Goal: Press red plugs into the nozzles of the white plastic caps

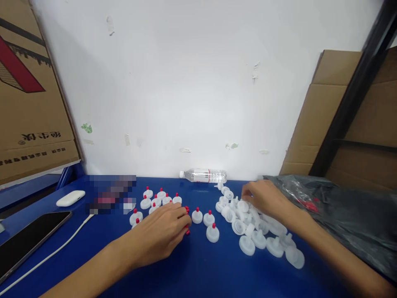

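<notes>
My left hand [161, 229] is curled low over the blue table, with several small red caps [187, 231] showing at its fingertips. Around it stand white nozzle lids with red tips, such as the lid [212, 233] to its right; others lie behind the hand, partly hidden. Over on the right, my right hand [262, 196] reaches into a heap of white nozzle lids without red tips [247, 245]. Its fingers are bent together at a white lid [243, 206] on top of the heap, and their far sides are hidden.
A clear plastic bottle [203, 175] lies against the wall. On the left are a phone [31, 236], a white case [70, 198] and a white cable [58, 251]. Dark plastic bags [350, 223] cover the right side. Cardboard [34, 107] stands at the left.
</notes>
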`<state>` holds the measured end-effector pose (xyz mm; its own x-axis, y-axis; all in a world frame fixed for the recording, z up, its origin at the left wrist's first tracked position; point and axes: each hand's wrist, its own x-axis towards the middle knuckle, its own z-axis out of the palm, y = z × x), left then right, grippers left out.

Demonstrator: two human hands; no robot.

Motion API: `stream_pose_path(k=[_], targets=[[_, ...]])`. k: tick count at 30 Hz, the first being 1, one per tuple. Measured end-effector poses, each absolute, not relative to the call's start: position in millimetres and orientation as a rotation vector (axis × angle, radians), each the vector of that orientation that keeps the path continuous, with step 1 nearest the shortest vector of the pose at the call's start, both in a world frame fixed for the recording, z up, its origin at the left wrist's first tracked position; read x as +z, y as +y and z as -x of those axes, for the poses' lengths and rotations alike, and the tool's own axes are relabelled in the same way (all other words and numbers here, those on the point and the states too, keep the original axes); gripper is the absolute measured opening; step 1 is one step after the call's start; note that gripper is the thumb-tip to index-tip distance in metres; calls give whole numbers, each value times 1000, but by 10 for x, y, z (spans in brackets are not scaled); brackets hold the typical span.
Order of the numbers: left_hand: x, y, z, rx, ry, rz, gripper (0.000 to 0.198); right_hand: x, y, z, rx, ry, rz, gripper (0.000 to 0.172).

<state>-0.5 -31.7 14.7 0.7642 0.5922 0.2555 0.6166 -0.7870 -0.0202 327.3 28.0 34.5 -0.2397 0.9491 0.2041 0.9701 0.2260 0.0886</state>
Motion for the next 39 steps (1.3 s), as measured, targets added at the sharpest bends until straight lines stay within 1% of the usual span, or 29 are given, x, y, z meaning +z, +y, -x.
stream_pose_path(k=[2, 5, 7, 10, 19, 22, 25, 27, 32, 37, 39], targets=[[152, -312, 4, -397, -956, 2833, 18, 381, 280, -3286, -301, -2350, 1864, 21], [165, -307, -1, -412, -949, 2816, 17, 414, 273, -3307, -308, -2329, 1876, 29], [168, -307, -4, -393, -960, 2825, 18, 398, 269, -3314, -295, -2359, 1893, 29], [165, -314, -8, -357, -980, 2849, 18, 350, 261, -3313, -237, -2447, 1911, 28], [160, -320, -3, -339, -990, 2887, 20, 365, 175, -3334, -50, -2578, 1832, 44], [154, -314, 5, -332, -1009, 2892, 20, 304, 217, -3367, -57, -2552, 1796, 41], [139, -302, 9, -358, -996, 2874, 20, 259, 297, -3405, -88, -2497, 1758, 30], [122, -288, 12, -411, -970, 2849, 20, 271, 334, -3412, -130, -2440, 1730, 24], [72, -239, 20, -627, -920, 2760, 22, 404, 229, -3243, -233, -2279, 1639, 33], [52, -240, -6, -924, -831, 2644, 16, 440, -65, -2893, -282, -2320, 1157, 31], [54, -261, -25, -1018, -795, 2589, 17, 393, -152, -2778, -328, -2391, 992, 30]])
